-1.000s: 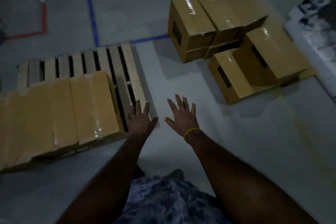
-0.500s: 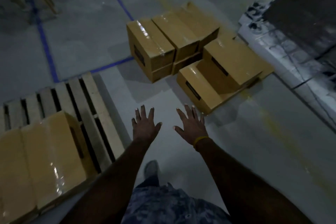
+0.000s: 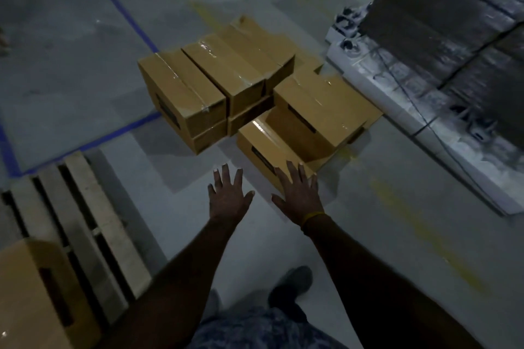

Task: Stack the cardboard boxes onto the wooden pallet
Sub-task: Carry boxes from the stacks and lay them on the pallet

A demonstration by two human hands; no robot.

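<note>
We have turned away from the pallet (image 3: 93, 224), now low at the left with one box (image 3: 31, 292) on it, and the boxes (image 3: 255, 93) on the floor are much closer. Our left hand (image 3: 228, 195) and right hand (image 3: 297, 195) stay spread wide, holding nothing. We think we grab the near box (image 3: 263, 147) next.

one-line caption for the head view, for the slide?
Both hands, left and right, reach open toward the floor pile of cardboard boxes, wooden pallet at left.
</note>
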